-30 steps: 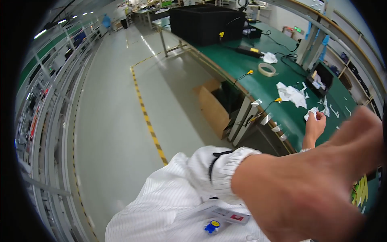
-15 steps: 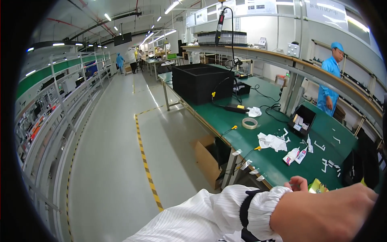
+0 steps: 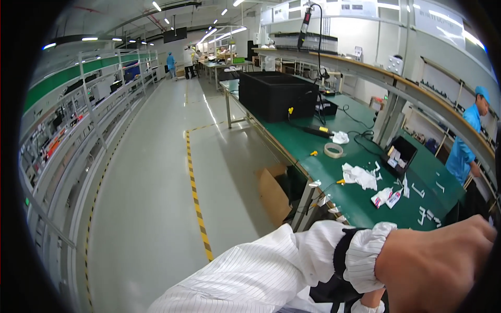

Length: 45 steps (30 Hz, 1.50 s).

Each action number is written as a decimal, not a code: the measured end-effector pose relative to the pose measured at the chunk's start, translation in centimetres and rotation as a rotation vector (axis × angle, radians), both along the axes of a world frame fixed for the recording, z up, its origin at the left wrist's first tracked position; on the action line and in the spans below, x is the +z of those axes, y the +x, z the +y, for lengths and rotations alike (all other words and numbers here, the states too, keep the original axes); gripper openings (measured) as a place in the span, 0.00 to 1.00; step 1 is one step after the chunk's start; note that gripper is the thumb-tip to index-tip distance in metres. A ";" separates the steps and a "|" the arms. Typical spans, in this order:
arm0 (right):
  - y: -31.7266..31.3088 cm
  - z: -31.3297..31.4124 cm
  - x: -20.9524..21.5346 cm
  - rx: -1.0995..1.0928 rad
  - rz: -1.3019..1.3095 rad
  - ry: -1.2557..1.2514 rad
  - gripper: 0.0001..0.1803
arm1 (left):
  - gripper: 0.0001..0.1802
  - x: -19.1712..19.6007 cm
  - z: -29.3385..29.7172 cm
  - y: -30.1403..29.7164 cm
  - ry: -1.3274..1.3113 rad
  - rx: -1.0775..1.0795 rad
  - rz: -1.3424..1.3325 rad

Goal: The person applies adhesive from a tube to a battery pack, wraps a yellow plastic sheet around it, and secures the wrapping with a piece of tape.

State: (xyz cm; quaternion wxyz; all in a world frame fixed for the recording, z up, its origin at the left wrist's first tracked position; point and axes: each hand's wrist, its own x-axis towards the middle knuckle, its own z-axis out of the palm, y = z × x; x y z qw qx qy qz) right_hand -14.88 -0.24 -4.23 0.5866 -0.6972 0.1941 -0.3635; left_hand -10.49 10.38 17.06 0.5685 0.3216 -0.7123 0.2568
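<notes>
My left hand (image 3: 436, 261) reaches across the lower right, back toward me, above the near end of the green-topped bench. Its fingers bend away at the picture's dark rim, so what they hold, if anything, is hidden. A white striped sleeve (image 3: 261, 276) with a black band (image 3: 342, 253) covers that arm. Of my right hand (image 3: 372, 298) only a bit of wrist shows above a white cuff, under the left forearm; its fingers are hidden. Closest to the left hand on the bench lie small white strips (image 3: 421, 215), two small white-and-pink packets (image 3: 382, 197) and a crumpled white cloth (image 3: 359, 176).
On the green bench (image 3: 339, 156) stand a large black box (image 3: 276, 96), a tape roll (image 3: 333, 151) and a small black open box (image 3: 401, 155). An electric screwdriver (image 3: 303, 31) hangs above. A person in blue (image 3: 462, 151) stands beyond. A cardboard box (image 3: 275, 193) sits below.
The view has shifted, so the bench sits further right. My right hand's fingers and a yellow-green thing near them have gone out of sight. The person in blue has moved right.
</notes>
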 end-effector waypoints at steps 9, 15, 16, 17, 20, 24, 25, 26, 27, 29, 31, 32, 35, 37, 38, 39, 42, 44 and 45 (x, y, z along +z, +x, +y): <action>0.5 -0.2 -0.6 0.002 -0.059 0.025 0.12 | 0.07 -0.3 -2.2 -0.7 0.035 -0.056 -0.072; 0.0 0.5 -1.1 0.025 -0.071 0.039 0.12 | 0.07 1.5 -0.2 0.1 0.057 -0.072 -0.093; 0.6 0.4 -0.7 0.035 -0.088 0.034 0.12 | 0.07 1.5 -1.8 -0.6 0.053 -0.068 -0.112; 1.2 0.4 -0.3 0.046 -0.107 0.029 0.12 | 0.07 0.7 -1.7 -0.7 0.050 -0.063 -0.132; 2.9 -1.1 1.4 0.034 -0.180 -0.004 0.11 | 0.07 0.9 -2.3 -1.1 0.026 -0.093 -0.211; 3.4 -2.2 2.0 0.003 -0.225 -0.013 0.11 | 0.08 2.4 -0.9 -0.3 0.024 -0.149 -0.263; 3.4 -1.8 1.9 0.017 -0.220 -0.009 0.11 | 0.08 2.7 -1.3 -0.6 0.030 -0.142 -0.259; 3.2 -1.5 1.7 0.029 -0.213 -0.004 0.11 | 0.08 2.8 -0.7 -0.2 0.035 -0.136 -0.253; 3.0 -1.1 1.5 0.039 -0.207 0.001 0.11 | 0.08 2.8 -0.6 -0.6 0.041 -0.132 -0.248; 2.4 -0.3 0.9 0.059 -0.191 0.012 0.11 | 0.08 3.2 -0.1 -0.2 0.053 -0.126 -0.233; 2.7 -0.4 1.2 0.059 -0.199 0.006 0.10 | 0.08 3.8 0.8 0.6 0.050 -0.139 -0.245; 2.8 -0.4 1.2 0.058 -0.202 0.003 0.10 | 0.08 3.2 -0.4 0.3 0.049 -0.146 -0.249; 3.2 1.1 1.2 0.101 -0.205 0.009 0.10 | 0.08 2.7 0.3 0.2 0.059 -0.122 -0.255; 2.6 1.2 0.9 0.118 -0.185 0.007 0.10 | 0.08 3.1 -0.1 0.5 0.058 -0.119 -0.237; 2.4 1.2 0.8 0.126 -0.176 0.006 0.10 | 0.08 2.5 -0.7 0.2 0.057 -0.117 -0.230; 2.2 1.5 0.6 0.136 -0.169 0.008 0.10 | 0.08 1.8 -0.7 -0.3 0.059 -0.114 -0.224; 1.5 1.6 0.5 0.143 -0.158 0.005 0.10 | 0.08 1.5 -1.1 -0.7 0.058 -0.127 -0.217; 1.3 1.6 0.8 0.140 -0.166 -0.002 0.09 | 0.08 1.5 1.0 -1.2 0.054 -0.142 -0.229; 0.8 1.0 0.9 0.121 -0.168 -0.007 0.09 | 0.08 2.2 2.9 -0.9 0.049 -0.168 -0.233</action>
